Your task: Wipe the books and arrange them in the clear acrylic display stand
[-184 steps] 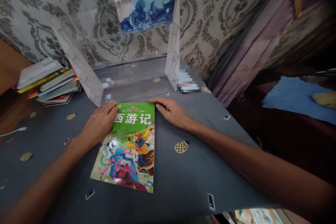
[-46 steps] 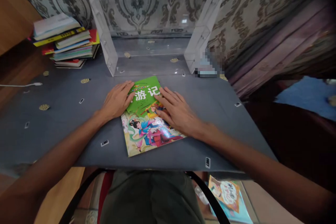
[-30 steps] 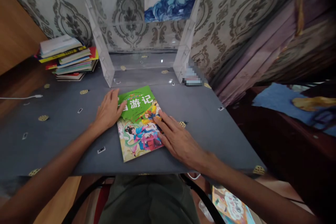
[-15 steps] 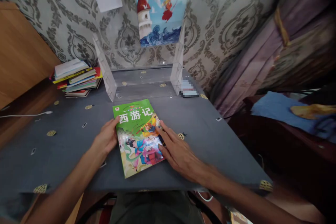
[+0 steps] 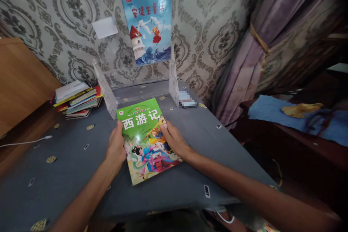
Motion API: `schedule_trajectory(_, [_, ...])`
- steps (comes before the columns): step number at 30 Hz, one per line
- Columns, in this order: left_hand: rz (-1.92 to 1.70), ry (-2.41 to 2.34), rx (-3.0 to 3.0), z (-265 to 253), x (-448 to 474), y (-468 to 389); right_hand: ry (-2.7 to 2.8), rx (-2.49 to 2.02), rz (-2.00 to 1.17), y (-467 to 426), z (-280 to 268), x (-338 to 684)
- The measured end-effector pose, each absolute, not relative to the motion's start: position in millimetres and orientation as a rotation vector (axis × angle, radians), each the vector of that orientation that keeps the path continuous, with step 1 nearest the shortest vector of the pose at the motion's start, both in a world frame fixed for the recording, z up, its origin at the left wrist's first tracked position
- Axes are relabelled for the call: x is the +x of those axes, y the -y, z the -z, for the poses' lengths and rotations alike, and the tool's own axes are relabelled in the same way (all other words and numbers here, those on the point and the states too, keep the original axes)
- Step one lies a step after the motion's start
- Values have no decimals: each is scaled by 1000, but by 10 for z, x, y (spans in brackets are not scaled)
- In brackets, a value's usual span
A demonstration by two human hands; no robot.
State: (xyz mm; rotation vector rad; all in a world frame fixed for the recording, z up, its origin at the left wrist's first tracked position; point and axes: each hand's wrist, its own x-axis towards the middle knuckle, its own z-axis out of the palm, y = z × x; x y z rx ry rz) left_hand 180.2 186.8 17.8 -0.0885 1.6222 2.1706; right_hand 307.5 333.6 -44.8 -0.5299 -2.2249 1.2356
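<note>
Between my two hands is a green picture book (image 5: 146, 139) with large white characters and cartoon figures on its front cover. My left hand (image 5: 116, 143) grips its left edge, with the fingers hidden behind it. On the right edge, my right hand (image 5: 175, 139) holds on with the thumb over the cover and the other fingers out of sight. The book is over the near half of the grey desk (image 5: 195, 159), its cover facing me. Beyond it stands a clear acrylic rack (image 5: 108, 94) with side panels.
A stack of books (image 5: 78, 99) lies at the left of the rack, near a white cable (image 5: 27, 141). A blue poster (image 5: 149, 21) and a white card (image 5: 104, 28) are on the patterned wall. To the right are a purple curtain (image 5: 244, 72) and a blue cloth (image 5: 266, 112).
My right hand has gone from resting flat beside the book to gripping its right edge. The book's near side looks slightly raised toward me. The view has tilted upward and turned right.
</note>
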Motion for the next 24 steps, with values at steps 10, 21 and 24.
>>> schedule_trajectory(10, [-2080,-1104,44,-212,1819,-2100,1453,-414,-2187,-3169,101,2945])
schedule_trajectory(21, [-2091,-1278,11,-236,1795,-2129,1493,-410,-2064,-3155,108,2962])
schedule_trajectory(24, [-2077,-1417,11,-299,1662,-2063,1459,-487,-2062,-3124,120,2997])
